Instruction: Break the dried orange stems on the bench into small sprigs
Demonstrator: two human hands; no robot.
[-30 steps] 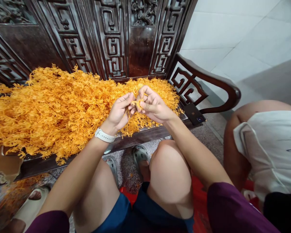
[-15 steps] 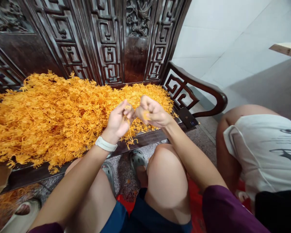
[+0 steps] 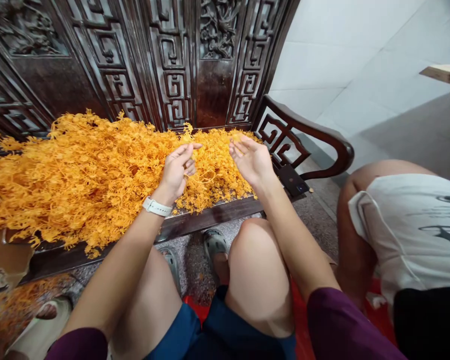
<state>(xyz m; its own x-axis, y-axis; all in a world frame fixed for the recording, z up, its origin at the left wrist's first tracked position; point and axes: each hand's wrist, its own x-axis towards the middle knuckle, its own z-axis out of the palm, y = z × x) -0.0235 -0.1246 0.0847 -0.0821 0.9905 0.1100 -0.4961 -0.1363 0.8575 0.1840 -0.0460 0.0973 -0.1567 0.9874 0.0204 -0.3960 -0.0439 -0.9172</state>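
A large heap of orange plastic sprigs point(image 3: 108, 175), thin-stemmed with frilly ends, lies along a dark wooden bench. Above its right part, my left hand point(image 3: 176, 172) is closed in a pinch around an orange sprig point(image 3: 188, 132), whose frilly end sticks up past the fingers. A thin stem trails by the palm, though I cannot tell whether it belongs to that sprig. My right hand point(image 3: 253, 159) is apart from the left, palm turned inward, its fingertips pinching a small orange piece point(image 3: 236, 138). Part of that piece is hidden by the fingers.
The carved bench back point(image 3: 213, 95) rises behind the heap, with a curved armrest point(image 3: 322, 135) at the right. A dark phone point(image 3: 293, 180) lies by the armrest. Another person's leg point(image 3: 356, 225) is close on my right. A torn cardboard box point(image 3: 7, 255) stands at lower left.
My hands have moved apart from being close together. The left sprig now points up instead of dangling below the hand, and the right hand has gone from curled to more opened-out fingers.
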